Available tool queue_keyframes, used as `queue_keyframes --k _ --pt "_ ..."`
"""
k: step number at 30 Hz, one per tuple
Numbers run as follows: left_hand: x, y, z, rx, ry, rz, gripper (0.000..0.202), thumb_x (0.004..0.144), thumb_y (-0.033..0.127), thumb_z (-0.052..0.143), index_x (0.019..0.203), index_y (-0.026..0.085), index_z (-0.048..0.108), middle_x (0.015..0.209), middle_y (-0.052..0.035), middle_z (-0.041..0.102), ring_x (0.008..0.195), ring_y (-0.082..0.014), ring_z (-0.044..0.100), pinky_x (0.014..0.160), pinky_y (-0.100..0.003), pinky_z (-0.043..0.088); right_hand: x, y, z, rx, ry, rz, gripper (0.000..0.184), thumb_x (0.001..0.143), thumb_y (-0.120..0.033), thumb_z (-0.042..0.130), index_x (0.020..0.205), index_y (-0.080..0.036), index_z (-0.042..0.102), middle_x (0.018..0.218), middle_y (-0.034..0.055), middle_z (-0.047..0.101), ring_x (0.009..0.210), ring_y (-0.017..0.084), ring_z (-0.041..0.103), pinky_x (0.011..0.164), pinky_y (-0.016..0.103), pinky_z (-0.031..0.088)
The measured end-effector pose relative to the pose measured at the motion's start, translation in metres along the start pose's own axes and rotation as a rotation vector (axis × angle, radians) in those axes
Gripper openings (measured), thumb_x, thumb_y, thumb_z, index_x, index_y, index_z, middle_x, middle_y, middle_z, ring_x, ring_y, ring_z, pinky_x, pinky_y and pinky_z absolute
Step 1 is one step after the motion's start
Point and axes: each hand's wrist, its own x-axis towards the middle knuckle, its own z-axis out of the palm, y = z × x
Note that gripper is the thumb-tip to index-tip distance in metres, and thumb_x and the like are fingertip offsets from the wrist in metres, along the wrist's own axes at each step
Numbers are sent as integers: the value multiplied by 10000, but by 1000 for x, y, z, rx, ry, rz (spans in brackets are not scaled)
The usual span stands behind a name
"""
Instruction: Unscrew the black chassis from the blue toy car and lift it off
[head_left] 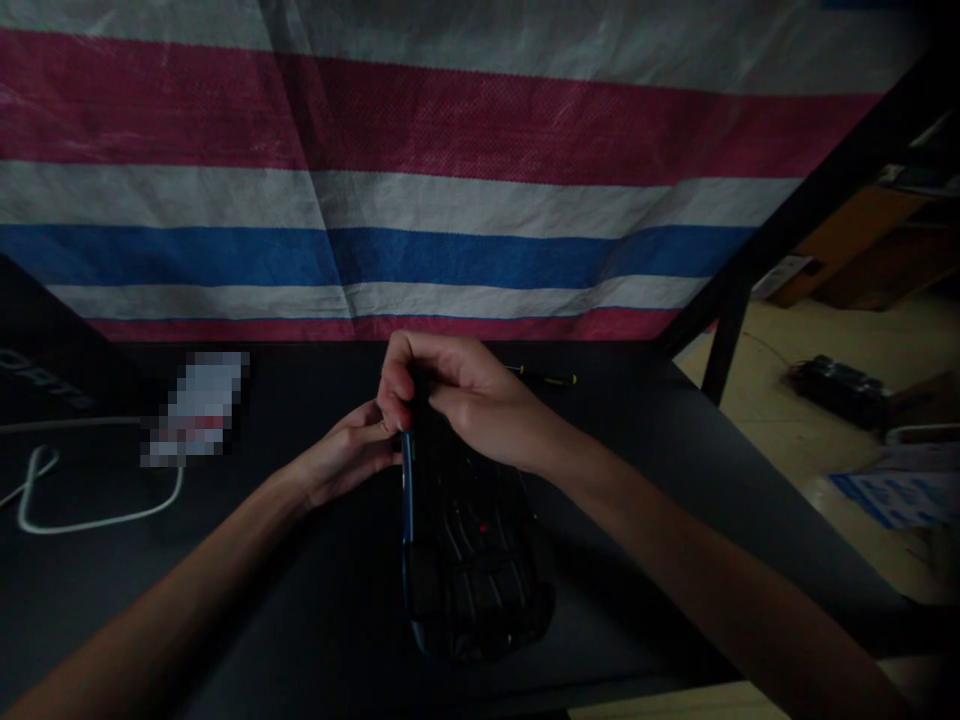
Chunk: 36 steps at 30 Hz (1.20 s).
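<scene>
An upturned toy car [480, 560] with a black underside and a blue side lies on the dark table, its near end toward me. My left hand [356, 450] grips the car's far left side, its fingertips partly hidden. Across the far end bends my right hand [457, 390], fingers curled down over the car close to the left hand's fingers. Whether a small part sits between the right fingertips is too dark to make out. Just beyond the right hand lies a screwdriver [551, 377] with a black and yellow handle.
On the left of the black table [315, 590] lies a blurred-out phone-like object [202, 405] with a white cable [97, 525]. A dark box [52, 360] stands at far left. Behind hangs a striped plastic sheet [450, 200]. A dark frame post [726, 345] rises at the right edge.
</scene>
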Motion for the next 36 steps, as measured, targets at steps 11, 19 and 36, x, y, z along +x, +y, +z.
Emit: queue_keyframes --k 11,19,36 --pt "0 4 5 4 -47 -2 269 786 164 833 1034 186 733 1013 -73 770 891 -208 716 746 -291 543 1 8 14 307 156 123 221 641 -33 415 706 -187 560 580 -67 501 510 78 441 503 201 361" --pt "-1 6 13 -4 52 -13 274 686 20 828 858 175 682 830 -5 729 765 -146 691 758 -268 537 12 15 34 466 346 213 215 659 -58 442 794 -203 526 526 -96 481 373 42 274 370 169 186" --pt "1 8 10 -11 -69 1 286 873 230 797 1141 185 707 1027 -54 721 944 -189 669 882 -362 529 38 20 8 596 498 273 450 1050 -493 314 778 -198 518 529 -99 286 446 76 123 417 212 111"
